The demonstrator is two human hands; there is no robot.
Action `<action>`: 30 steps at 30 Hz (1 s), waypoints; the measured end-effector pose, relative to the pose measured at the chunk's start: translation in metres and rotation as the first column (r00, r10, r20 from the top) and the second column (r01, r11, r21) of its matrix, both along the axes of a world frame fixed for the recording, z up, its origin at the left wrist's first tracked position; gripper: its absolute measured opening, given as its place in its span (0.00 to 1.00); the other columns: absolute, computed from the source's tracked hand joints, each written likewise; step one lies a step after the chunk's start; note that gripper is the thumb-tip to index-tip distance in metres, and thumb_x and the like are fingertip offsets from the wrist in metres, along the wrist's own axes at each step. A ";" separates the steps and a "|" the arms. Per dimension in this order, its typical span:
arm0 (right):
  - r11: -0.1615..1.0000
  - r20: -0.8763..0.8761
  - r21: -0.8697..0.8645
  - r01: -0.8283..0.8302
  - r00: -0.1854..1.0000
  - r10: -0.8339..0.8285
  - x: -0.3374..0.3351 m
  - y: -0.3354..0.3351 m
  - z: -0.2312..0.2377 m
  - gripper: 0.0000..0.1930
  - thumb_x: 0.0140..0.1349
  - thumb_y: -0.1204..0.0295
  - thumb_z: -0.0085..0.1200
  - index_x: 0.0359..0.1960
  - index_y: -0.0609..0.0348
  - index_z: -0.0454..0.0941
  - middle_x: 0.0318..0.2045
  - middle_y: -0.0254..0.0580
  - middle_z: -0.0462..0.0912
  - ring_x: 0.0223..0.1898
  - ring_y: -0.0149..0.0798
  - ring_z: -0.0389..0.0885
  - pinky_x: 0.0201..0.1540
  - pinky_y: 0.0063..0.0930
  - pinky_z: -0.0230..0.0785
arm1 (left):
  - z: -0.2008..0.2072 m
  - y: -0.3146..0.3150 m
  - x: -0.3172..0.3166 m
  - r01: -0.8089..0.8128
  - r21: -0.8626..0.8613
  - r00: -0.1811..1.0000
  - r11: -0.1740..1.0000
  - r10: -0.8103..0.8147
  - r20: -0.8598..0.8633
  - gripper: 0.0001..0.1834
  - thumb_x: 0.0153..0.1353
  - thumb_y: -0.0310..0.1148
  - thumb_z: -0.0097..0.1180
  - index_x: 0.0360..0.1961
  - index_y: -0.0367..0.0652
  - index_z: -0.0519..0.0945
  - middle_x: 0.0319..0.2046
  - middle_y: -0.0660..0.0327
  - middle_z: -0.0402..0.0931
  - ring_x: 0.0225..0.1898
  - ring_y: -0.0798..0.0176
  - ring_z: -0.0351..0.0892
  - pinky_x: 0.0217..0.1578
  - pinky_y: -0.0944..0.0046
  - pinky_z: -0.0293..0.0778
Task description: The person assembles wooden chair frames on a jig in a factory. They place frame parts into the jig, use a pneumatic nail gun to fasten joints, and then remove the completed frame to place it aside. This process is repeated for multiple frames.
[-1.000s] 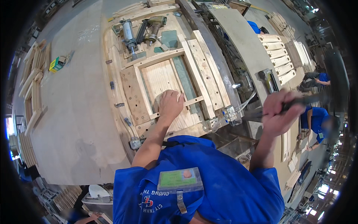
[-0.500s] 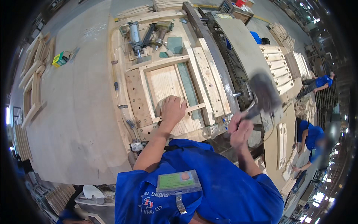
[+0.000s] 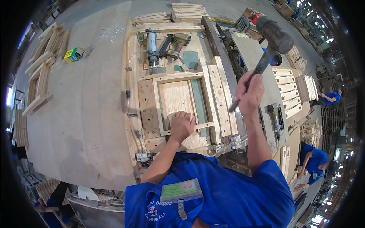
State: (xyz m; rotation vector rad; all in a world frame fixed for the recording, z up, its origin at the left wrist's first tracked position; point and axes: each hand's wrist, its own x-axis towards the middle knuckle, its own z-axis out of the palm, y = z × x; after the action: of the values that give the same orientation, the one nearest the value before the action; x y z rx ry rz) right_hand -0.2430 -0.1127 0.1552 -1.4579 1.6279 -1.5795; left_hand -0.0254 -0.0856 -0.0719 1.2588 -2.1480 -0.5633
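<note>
By worktop's near edge, left hand touching wooden frame, grip unclear; right hand holding heavy-looking rubber mallet by handle.

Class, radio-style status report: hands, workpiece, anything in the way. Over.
Right hand grips mallet, raised. Left hand at near end of wooden frame, which lies flat. Pistol-grip tool beyond frame, apart from it.
</note>
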 end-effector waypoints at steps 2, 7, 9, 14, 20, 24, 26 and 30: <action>0.975 -0.324 -0.107 0.194 0.921 -0.218 -0.026 -0.029 -0.079 0.19 0.84 0.60 0.40 0.32 0.55 0.70 0.18 0.29 0.66 0.17 0.28 0.63 0.18 0.29 0.57 | 0.010 -0.004 -0.017 0.006 0.133 0.996 0.991 -0.018 0.088 0.18 0.69 0.44 0.61 0.43 0.38 0.88 0.45 0.48 0.85 0.53 0.45 0.81 0.61 0.46 0.71; 0.672 0.488 0.682 -0.289 0.864 -0.124 -0.009 -0.032 -0.133 0.26 0.83 0.45 0.41 0.31 0.50 0.70 0.14 0.27 0.64 0.11 0.28 0.58 0.13 0.29 0.52 | 0.027 -0.005 -0.010 0.023 0.237 0.993 0.971 -0.050 0.110 0.19 0.68 0.42 0.60 0.48 0.36 0.88 0.51 0.46 0.85 0.59 0.45 0.79 0.66 0.46 0.69; 0.731 0.546 0.587 -0.348 0.837 -0.039 -0.007 -0.042 -0.089 0.27 0.83 0.44 0.42 0.31 0.50 0.71 0.15 0.26 0.65 0.11 0.27 0.59 0.13 0.27 0.52 | 0.011 0.002 -0.003 -0.030 0.170 0.997 0.985 0.017 0.078 0.19 0.68 0.42 0.61 0.48 0.36 0.88 0.50 0.46 0.85 0.59 0.44 0.79 0.65 0.46 0.69; 0.956 -0.400 0.130 0.264 0.896 -0.193 -0.065 -0.035 -0.111 0.25 0.79 0.50 0.51 0.43 0.64 0.78 0.23 0.58 0.83 0.27 0.67 0.84 0.34 0.58 0.73 | 0.022 -0.001 -0.014 0.027 0.192 0.992 0.981 -0.049 0.113 0.17 0.68 0.41 0.62 0.48 0.39 0.88 0.50 0.49 0.84 0.59 0.45 0.79 0.65 0.46 0.70; 0.716 -0.599 0.487 0.500 0.788 -0.142 -0.100 0.009 -0.161 0.22 0.77 0.54 0.54 0.48 0.66 0.79 0.34 0.70 0.86 0.40 0.73 0.86 0.45 0.66 0.76 | 0.019 -0.002 -0.019 0.017 0.141 0.995 0.990 -0.031 0.094 0.16 0.68 0.42 0.63 0.46 0.40 0.88 0.47 0.53 0.85 0.58 0.48 0.79 0.64 0.47 0.71; 0.672 -0.596 0.572 0.470 0.801 -0.053 -0.095 0.021 -0.161 0.19 0.75 0.57 0.55 0.51 0.63 0.80 0.41 0.67 0.87 0.45 0.67 0.88 0.49 0.63 0.78 | 0.014 -0.004 -0.021 0.024 0.089 0.995 0.996 -0.033 0.098 0.14 0.67 0.39 0.65 0.44 0.39 0.87 0.46 0.53 0.85 0.56 0.47 0.80 0.63 0.47 0.72; 0.723 -0.768 0.481 0.496 0.635 0.076 -0.101 0.033 -0.152 0.16 0.72 0.61 0.57 0.51 0.61 0.81 0.49 0.61 0.83 0.51 0.63 0.85 0.51 0.58 0.79 | 0.011 0.000 -0.019 0.028 0.098 0.993 0.995 -0.039 0.108 0.13 0.67 0.38 0.65 0.43 0.39 0.87 0.46 0.53 0.85 0.55 0.46 0.80 0.63 0.47 0.72; 0.642 -0.845 0.370 0.671 0.530 -0.067 -0.169 0.071 -0.115 0.20 0.64 0.69 0.60 0.58 0.56 0.80 0.53 0.56 0.81 0.55 0.61 0.80 0.55 0.53 0.78 | 0.013 0.001 -0.017 0.018 0.087 0.993 0.996 -0.028 0.114 0.11 0.67 0.38 0.66 0.41 0.41 0.86 0.44 0.54 0.84 0.54 0.47 0.80 0.60 0.46 0.72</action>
State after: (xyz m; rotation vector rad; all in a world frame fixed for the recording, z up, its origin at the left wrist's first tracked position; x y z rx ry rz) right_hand -0.4122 -0.0413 0.0404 -1.4347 2.8284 -0.2361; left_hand -0.0420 -0.0843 -0.0589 1.3435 -2.2570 -0.6121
